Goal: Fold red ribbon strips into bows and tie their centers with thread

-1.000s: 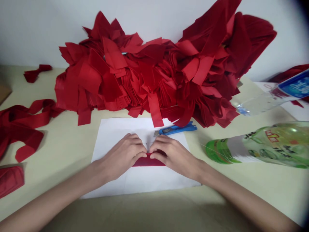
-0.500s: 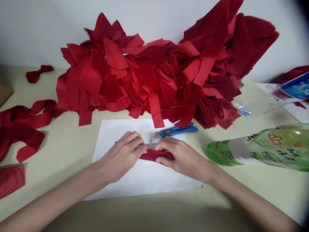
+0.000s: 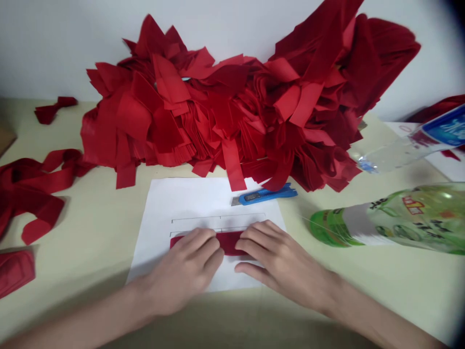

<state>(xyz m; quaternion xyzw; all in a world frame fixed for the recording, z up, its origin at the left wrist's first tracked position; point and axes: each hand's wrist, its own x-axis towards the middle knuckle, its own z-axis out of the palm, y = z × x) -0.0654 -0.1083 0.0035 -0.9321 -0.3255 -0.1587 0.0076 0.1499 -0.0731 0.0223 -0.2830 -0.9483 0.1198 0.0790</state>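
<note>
A red fabric strip (image 3: 228, 241) lies flat on a white paper sheet (image 3: 196, 201) marked with thin drawn lines. My left hand (image 3: 185, 271) rests flat on the strip's left part, fingers stretched out. My right hand (image 3: 278, 261) lies flat on its right part, fingers spread. Only the strip's middle and its left end show between and beside my hands. A blue utility knife (image 3: 265, 194) lies at the paper's far right corner.
A big heap of red fabric pieces (image 3: 236, 102) fills the back of the table against the wall. Red ribbon loops (image 3: 36, 186) lie at the left. A green bottle (image 3: 392, 220) and a clear bottle (image 3: 407, 145) lie on their sides at the right.
My hands were pinching and folding the strip near the paper's middle; now the strip is laid out longer and lower on the sheet, with both hands pressed flat on it.
</note>
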